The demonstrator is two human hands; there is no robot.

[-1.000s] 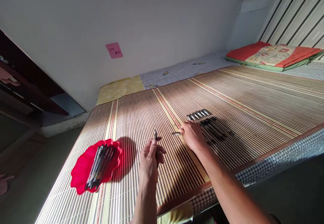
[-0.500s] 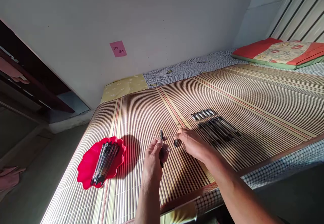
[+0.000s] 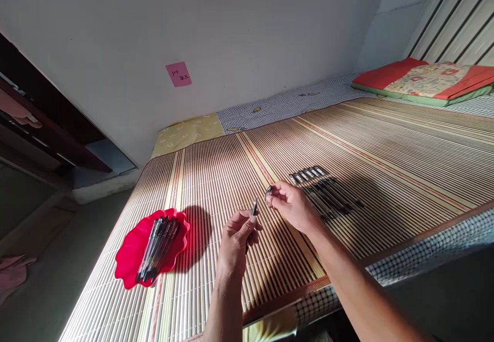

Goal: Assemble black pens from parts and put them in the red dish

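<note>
My left hand (image 3: 238,231) is closed around an uncapped pen (image 3: 254,207), its tip pointing up and away from me. Just right of that tip, my right hand (image 3: 288,203) pinches a dark pen cap (image 3: 269,192); cap and pen are apart. Beyond the right hand lies a row of pen caps (image 3: 307,174) on the bamboo mat (image 3: 216,177). Several capless pens (image 3: 334,198) lie side by side below that row, partly hidden by my right hand. To the left, a red scalloped dish (image 3: 129,249) holds several capped pens (image 3: 159,246).
Along the far wall runs a checked cloth (image 3: 278,106) with a yellow section (image 3: 187,132). A folded red and floral quilt (image 3: 424,80) lies at the far right. A pink note (image 3: 178,74) is stuck on the wall. The bed's front edge drops off near my arms.
My right hand has lifted and turned, bringing the cap up close to the pen tip. My left hand has tilted the pen slightly to the right.
</note>
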